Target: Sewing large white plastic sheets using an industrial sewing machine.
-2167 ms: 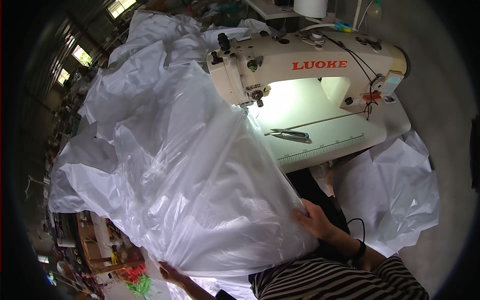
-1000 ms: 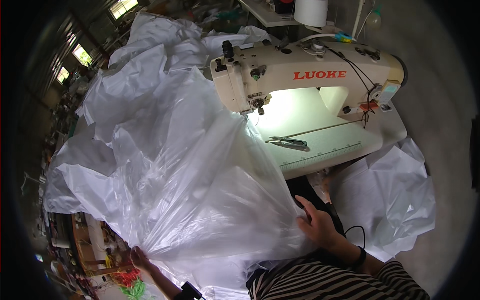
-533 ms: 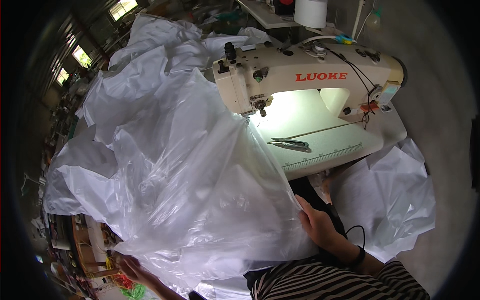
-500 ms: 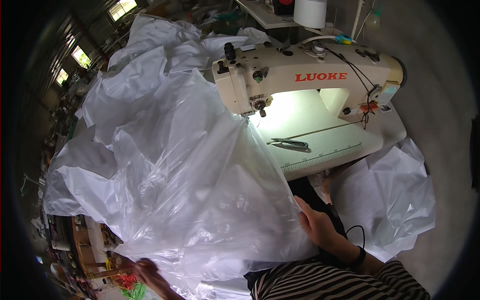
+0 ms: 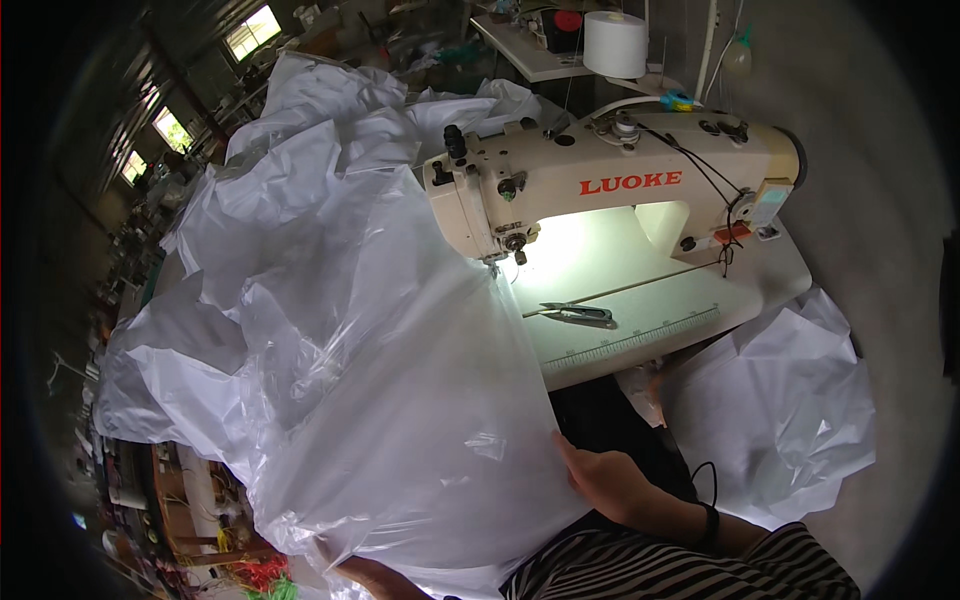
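A large sheet of shiny, translucent white plastic (image 5: 430, 400) hangs in folds from the sewing machine (image 5: 620, 170) toward my lap. Its right edge runs up to the presser foot (image 5: 493, 268) under the lit machine head. My right hand (image 5: 610, 485) pinches that edge between thumb and fingers, below the machine bed. At the sheet's lower left, my left hand (image 5: 350, 568) touches the plastic, its fingers hidden by the film. Thread snips (image 5: 577, 313) lie on the machine bed (image 5: 650, 325), right of the needle.
More white sheeting (image 5: 320, 110) is heaped behind and left of the machine. Another white piece (image 5: 770, 400) hangs at the right. A white thread cone (image 5: 615, 45) stands behind the machine. Red and green strands (image 5: 265, 573) lie at the lower left.
My right hand has moved left and slightly down with the sheet edge, which is pulled straighter and flatter. My left hand has shifted right and down. The view has tilted slightly.
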Demonstrator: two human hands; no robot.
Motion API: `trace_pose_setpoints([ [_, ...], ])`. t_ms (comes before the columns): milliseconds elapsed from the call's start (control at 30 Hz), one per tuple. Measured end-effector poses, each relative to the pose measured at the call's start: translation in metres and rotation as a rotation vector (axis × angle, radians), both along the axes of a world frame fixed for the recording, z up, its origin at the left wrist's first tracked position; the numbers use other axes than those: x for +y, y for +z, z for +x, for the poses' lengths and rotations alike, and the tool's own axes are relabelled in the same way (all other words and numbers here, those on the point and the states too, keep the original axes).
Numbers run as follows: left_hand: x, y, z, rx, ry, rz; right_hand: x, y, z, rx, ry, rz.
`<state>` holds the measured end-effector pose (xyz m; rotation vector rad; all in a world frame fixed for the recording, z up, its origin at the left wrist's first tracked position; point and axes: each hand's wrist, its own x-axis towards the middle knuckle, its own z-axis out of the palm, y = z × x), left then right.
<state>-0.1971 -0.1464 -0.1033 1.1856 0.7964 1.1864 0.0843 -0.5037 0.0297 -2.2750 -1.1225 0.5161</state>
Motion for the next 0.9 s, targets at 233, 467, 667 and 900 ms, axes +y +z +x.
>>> trace_pose_setpoints([
  [233,0.063,0.038,0.006,0.943,0.34,0.751,0.046,-0.005,0.04,-0.184,-0.042,-0.036],
  [467,0.107,0.067,0.118,-0.124,0.202,-0.162,0.093,-0.002,0.104,-0.357,-0.086,-0.042],
  [667,0.137,0.067,0.142,0.407,0.143,0.495,0.123,-0.017,0.148,-0.414,-0.154,-0.035],
  [900,0.124,0.087,0.146,1.068,0.018,0.983,0.114,-0.014,0.158,-0.321,-0.192,0.031],
])
